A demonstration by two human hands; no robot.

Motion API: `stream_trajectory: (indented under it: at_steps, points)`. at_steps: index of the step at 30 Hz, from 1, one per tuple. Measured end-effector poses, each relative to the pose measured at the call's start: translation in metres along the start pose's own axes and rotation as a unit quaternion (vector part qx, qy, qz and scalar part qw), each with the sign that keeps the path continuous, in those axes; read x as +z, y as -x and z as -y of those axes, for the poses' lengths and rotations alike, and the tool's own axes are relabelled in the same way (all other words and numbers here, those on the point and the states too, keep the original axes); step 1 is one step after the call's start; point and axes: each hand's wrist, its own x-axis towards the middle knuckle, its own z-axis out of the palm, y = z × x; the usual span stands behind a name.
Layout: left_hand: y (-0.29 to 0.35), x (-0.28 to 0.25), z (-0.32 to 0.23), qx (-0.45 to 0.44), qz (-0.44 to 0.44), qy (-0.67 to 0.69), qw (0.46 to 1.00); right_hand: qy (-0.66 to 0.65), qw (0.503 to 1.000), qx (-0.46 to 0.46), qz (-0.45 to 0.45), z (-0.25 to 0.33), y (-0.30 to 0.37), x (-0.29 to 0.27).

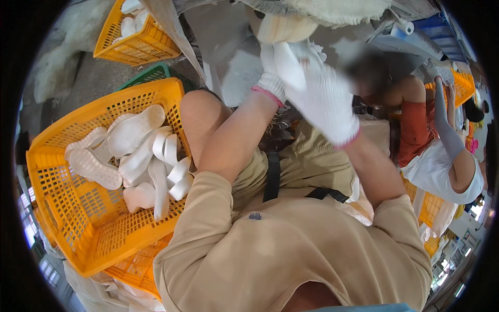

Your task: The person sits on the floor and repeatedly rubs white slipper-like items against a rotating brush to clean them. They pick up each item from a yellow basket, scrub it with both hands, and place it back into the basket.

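Both my hands wear white knit gloves with pink cuffs and meet in front of me at the top middle. A smooth white shoe sole (289,66) sits between them, partly covered by the gloves. My left hand (269,65) grips it from the left, most of its fingers hidden behind it. From the right, my right hand (328,104) closes on the same piece, slightly blurred. Just beyond the sole is a cream rounded wheel-like part (287,28), with frayed white cloth (332,11) above it. Whether the sole touches that part I cannot tell.
At my left stands a yellow plastic basket (78,229) with several white shoe soles (136,130). Behind it are a green basket (148,74) and another yellow basket (136,48) of white pieces. A person in red shorts (415,127) and a white top sits at right.
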Motion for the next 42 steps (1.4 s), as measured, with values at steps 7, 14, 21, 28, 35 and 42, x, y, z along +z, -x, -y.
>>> stream_trajectory:
  at_steps: [7,14,21,28,35,42]
  points:
    - [0.021,-0.019,-0.019,0.018,-0.052,0.115,0.992,-0.033,0.998,0.048,-0.010,0.000,-0.011,0.019]
    - [0.018,-0.008,-0.018,0.017,-0.270,-0.178,0.946,-0.016,0.997,0.077,0.023,0.000,-0.022,0.032]
    - [0.030,0.023,-0.026,0.021,-0.317,-0.221,0.922,-0.116,0.989,0.084,-0.033,0.008,-0.008,0.022]
    - [0.015,-0.010,-0.017,-0.001,-0.203,-0.062,0.977,-0.017,0.997,0.074,-0.034,0.002,-0.026,0.040]
    - [0.038,0.007,-0.036,-0.081,-0.090,-0.015,0.993,-0.120,0.987,0.074,-0.076,-0.006,0.003,0.040]
    - [0.039,0.019,-0.028,0.056,-0.280,-0.379,0.880,-0.127,0.982,0.113,-0.086,0.001,-0.012,0.048]
